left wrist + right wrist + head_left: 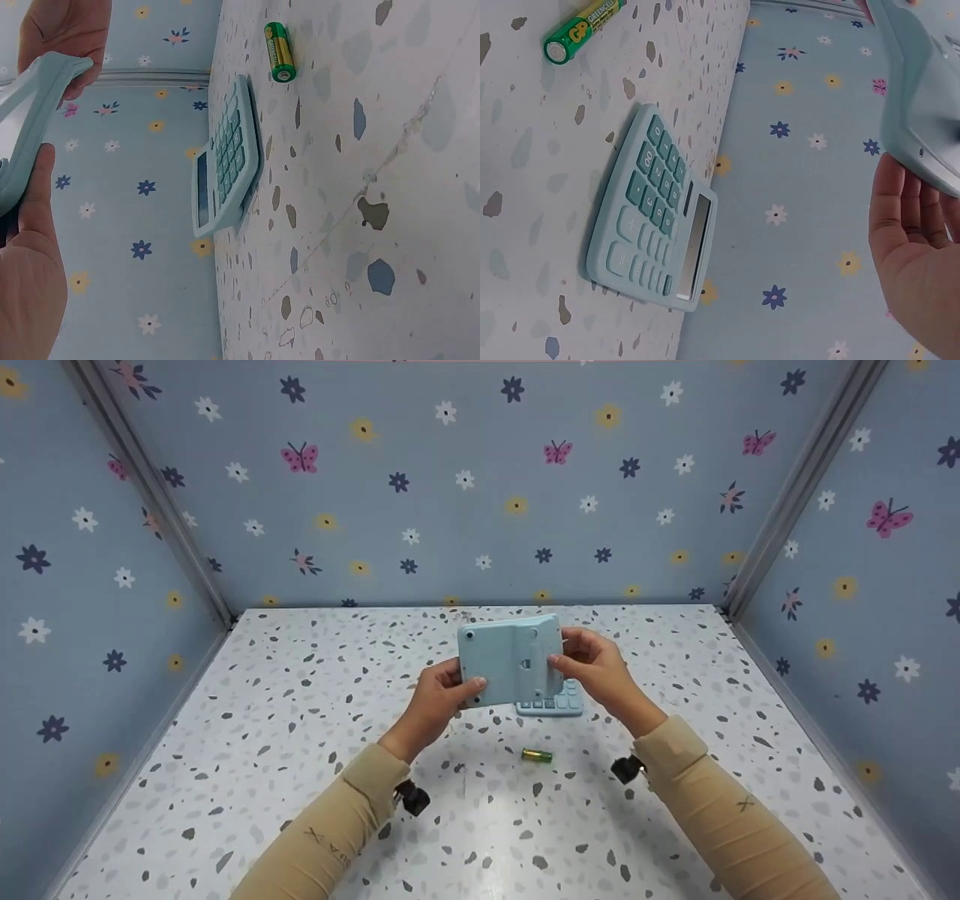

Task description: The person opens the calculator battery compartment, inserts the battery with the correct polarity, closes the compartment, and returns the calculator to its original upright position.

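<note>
A light blue calculator (491, 664) is held up above the table, its back turned to the head view with small round feet or screws and a latch showing. My left hand (431, 701) grips its left edge, thumb on the back. At the opposite edge my right hand (600, 667) holds it, thumb near the latch (526, 664). A second light blue calculator (652, 217) lies keys up on the table, partly hidden behind the held one in the head view. Closer to me, a green and gold battery (537, 755) lies on its side.
The table (300, 780) is white with grey speckles. Flower-patterned walls (465, 510) enclose it at the back and both sides, with metal posts (150, 487) at the corners. A small black device (412, 797) sits at each cuff.
</note>
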`<state>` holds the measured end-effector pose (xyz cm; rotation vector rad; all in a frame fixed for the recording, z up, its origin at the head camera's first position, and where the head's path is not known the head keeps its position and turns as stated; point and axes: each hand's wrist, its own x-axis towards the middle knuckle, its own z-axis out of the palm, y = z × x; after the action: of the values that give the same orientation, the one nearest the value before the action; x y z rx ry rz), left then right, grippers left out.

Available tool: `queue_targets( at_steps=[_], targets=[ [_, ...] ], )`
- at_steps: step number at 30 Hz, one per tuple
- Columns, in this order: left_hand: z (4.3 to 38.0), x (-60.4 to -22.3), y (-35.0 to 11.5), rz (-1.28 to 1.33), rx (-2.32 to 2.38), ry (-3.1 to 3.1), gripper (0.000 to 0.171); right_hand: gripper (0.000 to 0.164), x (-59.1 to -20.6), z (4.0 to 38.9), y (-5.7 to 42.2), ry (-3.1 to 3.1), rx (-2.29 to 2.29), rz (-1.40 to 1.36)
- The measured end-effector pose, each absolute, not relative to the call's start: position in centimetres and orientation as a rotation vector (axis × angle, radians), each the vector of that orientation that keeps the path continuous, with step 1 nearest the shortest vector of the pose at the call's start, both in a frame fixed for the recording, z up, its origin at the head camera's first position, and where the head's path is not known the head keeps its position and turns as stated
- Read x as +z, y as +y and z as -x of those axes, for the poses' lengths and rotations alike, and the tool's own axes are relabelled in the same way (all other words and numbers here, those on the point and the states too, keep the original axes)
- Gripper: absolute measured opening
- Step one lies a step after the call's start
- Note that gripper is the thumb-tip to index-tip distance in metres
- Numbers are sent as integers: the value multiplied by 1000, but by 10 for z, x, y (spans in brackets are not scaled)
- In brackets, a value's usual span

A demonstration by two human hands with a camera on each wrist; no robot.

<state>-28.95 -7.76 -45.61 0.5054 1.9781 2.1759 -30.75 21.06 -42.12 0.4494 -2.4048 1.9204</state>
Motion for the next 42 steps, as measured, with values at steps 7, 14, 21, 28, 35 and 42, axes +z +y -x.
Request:
queue_targets(
  at_steps=[7,14,21,28,35,42],
  targets=[
    [289,-454,-78,-471,2165,1934,58,41,-423,307,211,-2447,1912,-418],
    [289,-453,-77,-491,2157,1886,69,42,-429,307,209,-2484,1894,-352],
    [290,-459,-76,-528,2164,1777,73,48,-437,304,204,-2489,1787,-346],
    [292,-467,-73,-496,2158,1771,73,42,-438,295,192,-2515,1631,-337],
    [294,-471,-70,-464,2157,1777,76,54,-435,288,183,-2576,1559,-252],
    [295,-472,-68,-476,2159,1786,76,59,-432,285,172,-2602,1488,-170]
  ],
)
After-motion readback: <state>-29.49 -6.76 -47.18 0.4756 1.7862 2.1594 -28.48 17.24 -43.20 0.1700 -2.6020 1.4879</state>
